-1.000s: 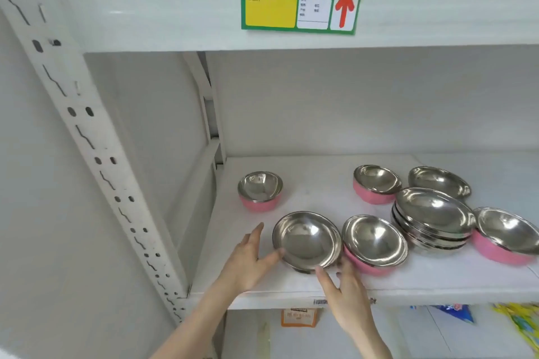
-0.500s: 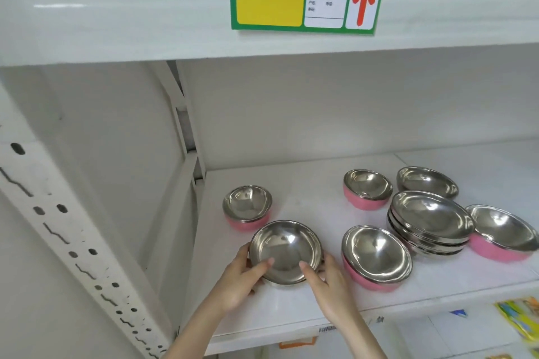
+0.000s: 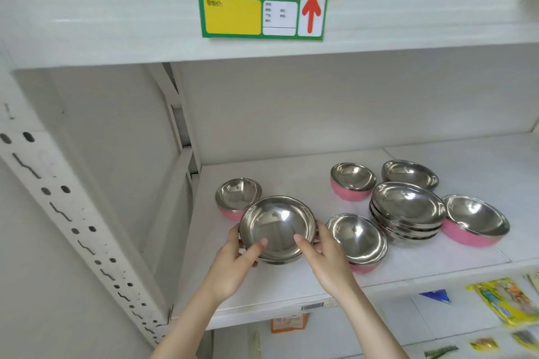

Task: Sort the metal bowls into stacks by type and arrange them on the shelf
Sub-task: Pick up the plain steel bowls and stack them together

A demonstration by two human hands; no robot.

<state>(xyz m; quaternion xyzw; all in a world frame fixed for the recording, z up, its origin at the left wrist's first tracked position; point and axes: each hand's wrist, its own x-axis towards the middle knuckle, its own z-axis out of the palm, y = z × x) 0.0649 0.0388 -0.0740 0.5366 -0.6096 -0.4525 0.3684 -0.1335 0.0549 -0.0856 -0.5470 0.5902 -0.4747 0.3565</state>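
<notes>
Both hands on one plain steel bowl (image 3: 277, 227) at the front left of the shelf (image 3: 291, 288): our left hand (image 3: 233, 265) grips its left rim, our right hand (image 3: 326, 262) its right rim, thumbs over the edge. Whether it's lifted or resting, we can't tell. Just right of it sits a pink-sided bowl (image 3: 358, 239). Behind it, a small pink bowl (image 3: 236, 197). Further right: a stack of steel bowls (image 3: 408, 213), a large pink bowl (image 3: 475, 220); at the back, another pink bowl (image 3: 352, 181) and a lone steel bowl (image 3: 409, 174).
</notes>
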